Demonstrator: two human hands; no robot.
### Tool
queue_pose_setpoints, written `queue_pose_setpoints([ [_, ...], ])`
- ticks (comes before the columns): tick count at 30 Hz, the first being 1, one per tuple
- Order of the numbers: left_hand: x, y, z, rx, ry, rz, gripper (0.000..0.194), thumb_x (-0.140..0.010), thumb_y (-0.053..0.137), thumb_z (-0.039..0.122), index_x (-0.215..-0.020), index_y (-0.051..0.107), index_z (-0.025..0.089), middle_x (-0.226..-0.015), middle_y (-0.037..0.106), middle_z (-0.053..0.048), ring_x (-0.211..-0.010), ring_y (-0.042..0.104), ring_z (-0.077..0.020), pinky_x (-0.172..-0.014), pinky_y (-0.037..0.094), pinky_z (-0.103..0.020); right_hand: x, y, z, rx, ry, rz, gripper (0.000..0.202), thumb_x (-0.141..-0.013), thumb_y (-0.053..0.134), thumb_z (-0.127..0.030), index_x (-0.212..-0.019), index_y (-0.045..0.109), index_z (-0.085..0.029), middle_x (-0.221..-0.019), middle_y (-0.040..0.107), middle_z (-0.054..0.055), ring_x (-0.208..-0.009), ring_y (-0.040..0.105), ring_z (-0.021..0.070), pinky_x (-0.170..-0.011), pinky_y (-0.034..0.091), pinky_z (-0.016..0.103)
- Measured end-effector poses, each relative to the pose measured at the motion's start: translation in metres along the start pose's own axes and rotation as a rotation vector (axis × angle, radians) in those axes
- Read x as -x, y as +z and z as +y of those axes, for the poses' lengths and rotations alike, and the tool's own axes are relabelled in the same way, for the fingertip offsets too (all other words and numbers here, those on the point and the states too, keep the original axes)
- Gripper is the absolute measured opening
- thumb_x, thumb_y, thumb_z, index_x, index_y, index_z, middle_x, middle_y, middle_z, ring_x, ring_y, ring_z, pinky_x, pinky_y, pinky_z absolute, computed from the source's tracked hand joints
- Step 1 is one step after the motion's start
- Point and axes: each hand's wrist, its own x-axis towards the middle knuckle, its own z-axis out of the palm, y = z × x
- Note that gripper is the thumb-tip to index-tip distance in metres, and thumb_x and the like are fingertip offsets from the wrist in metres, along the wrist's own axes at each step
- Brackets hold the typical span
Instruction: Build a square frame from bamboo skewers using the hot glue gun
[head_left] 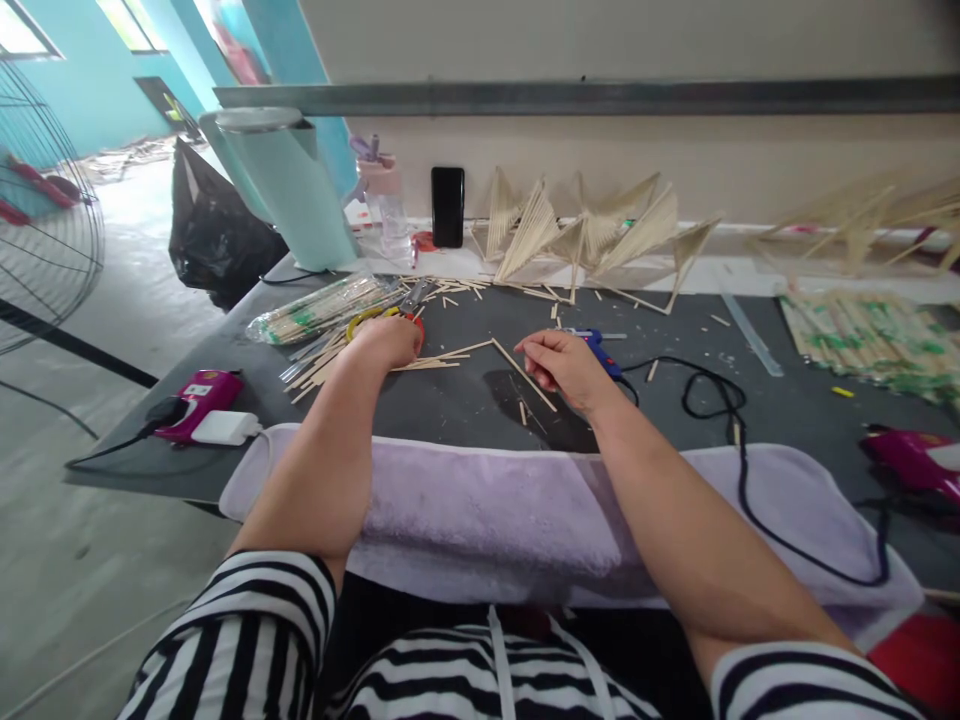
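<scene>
My left hand (388,343) is over a loose pile of thin wooden sticks (319,372), its fingers curled downward. The scissors' yellow and orange handles (367,316) show right beside it; whatever the fingers grip is hidden. My right hand (561,368) has thumb and forefinger pinched together, and I cannot make out what is between them. Close to its fingertips a wooden stick (525,376) lies slanting on the table, meeting another stick's end in a V. Just behind that hand rests a blue glue gun (596,345), partly covered.
Stick frames (525,235) stand along the wall beside a phone (448,207). Bagged sticks (862,330) are at the right. A teal jug (289,190) and a bottle (384,205) stand back left. A black cord (742,470) crosses the lilac towel (487,500). Power strip (199,400) sits left.
</scene>
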Motion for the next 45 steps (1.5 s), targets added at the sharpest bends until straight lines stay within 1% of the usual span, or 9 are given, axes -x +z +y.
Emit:
queue_pose_setpoints([
  [14,-0.003,0.003,-0.008,-0.028,0.111,-0.091,0.018,-0.065,0.059,0.026,-0.079,0.068,0.021,-0.093,0.072,-0.008,-0.088,0.065,-0.0232,-0.064,0.041,-0.028,-0.006,-0.003,0.01,0.198,-0.073,0.075,0.016,-0.085,0.056,-0.029,-0.087,0.066,-0.017,-0.061,0.058,-0.004,-0.04,0.044,0.0075,-0.039,0.032,0.021],
  [19,0.008,-0.007,-0.011,-0.006,0.087,-0.059,0.014,-0.065,0.058,0.023,-0.079,0.06,0.022,-0.09,0.068,-0.005,-0.081,0.062,-0.0209,-0.059,0.035,-0.029,-0.01,-0.003,0.015,0.66,-0.231,0.193,0.016,-0.086,0.055,-0.022,-0.087,0.07,-0.017,-0.072,0.069,0.002,-0.065,0.062,0.0157,-0.065,0.048,0.028],
  [21,0.012,-0.011,-0.013,0.02,0.066,-0.024,0.013,-0.067,0.056,0.021,-0.079,0.058,0.021,-0.089,0.067,-0.005,-0.079,0.06,-0.0202,-0.059,0.034,-0.029,-0.011,-0.003,0.016,0.856,-0.293,0.225,0.017,-0.086,0.055,-0.017,-0.086,0.072,-0.017,-0.082,0.073,0.006,-0.081,0.066,0.0187,-0.079,0.049,0.03],
  [24,0.014,-0.014,-0.011,0.114,0.031,0.09,0.012,-0.073,0.054,0.024,-0.084,0.058,0.021,-0.088,0.067,-0.006,-0.079,0.06,-0.0199,-0.061,0.036,-0.03,-0.011,-0.003,0.016,1.05,-0.276,0.182,0.021,-0.086,0.053,-0.012,-0.088,0.073,-0.015,-0.092,0.074,0.009,-0.092,0.066,0.0203,-0.086,0.047,0.029],
  [28,0.011,-0.01,0.002,0.248,0.041,0.186,0.022,-0.077,0.05,0.025,-0.096,0.06,0.021,-0.095,0.069,-0.006,-0.082,0.061,-0.0194,-0.065,0.04,-0.028,-0.007,0.0,0.014,1.192,-0.154,0.057,0.025,-0.09,0.05,-0.017,-0.095,0.074,-0.014,-0.1,0.073,0.013,-0.096,0.066,0.0224,-0.087,0.046,0.029],
  [32,0.003,-0.001,0.006,0.229,0.144,0.027,0.032,-0.071,0.055,0.025,-0.102,0.064,0.022,-0.104,0.07,-0.005,-0.091,0.063,-0.0209,-0.068,0.043,-0.028,-0.004,0.002,0.011,1.242,-0.083,0.022,0.025,-0.092,0.05,-0.022,-0.099,0.073,-0.014,-0.104,0.072,0.014,-0.098,0.066,0.024,-0.087,0.046,0.03],
  [38,0.002,-0.004,0.003,0.058,0.083,-0.153,0.026,-0.078,0.057,0.038,-0.086,0.072,0.018,-0.101,0.073,-0.01,-0.089,0.065,-0.0233,-0.07,0.044,-0.029,-0.002,0.004,0.01,1.233,-0.021,0.019,0.019,-0.09,0.055,-0.026,-0.099,0.07,-0.017,-0.102,0.072,0.013,-0.096,0.067,0.0251,-0.078,0.047,0.031],
  [41,0.002,-0.008,0.007,0.035,0.022,-0.129,0.031,-0.081,0.057,0.046,-0.083,0.073,0.019,-0.096,0.074,-0.009,-0.087,0.066,-0.0218,-0.07,0.044,-0.027,-0.002,0.005,0.01,1.233,-0.015,0.021,0.019,-0.09,0.055,-0.027,-0.099,0.07,-0.018,-0.1,0.073,0.013,-0.093,0.067,0.0254,-0.074,0.046,0.031],
  [45,-0.001,-0.004,0.014,0.101,0.09,-0.049,0.025,-0.077,0.065,0.044,-0.085,0.072,0.022,-0.093,0.074,-0.004,-0.089,0.065,-0.0199,-0.07,0.043,-0.025,-0.002,0.005,0.012,1.226,-0.014,0.028,0.019,-0.089,0.056,-0.027,-0.1,0.069,-0.018,-0.097,0.074,0.013,-0.091,0.068,0.026,-0.071,0.045,0.031],
])
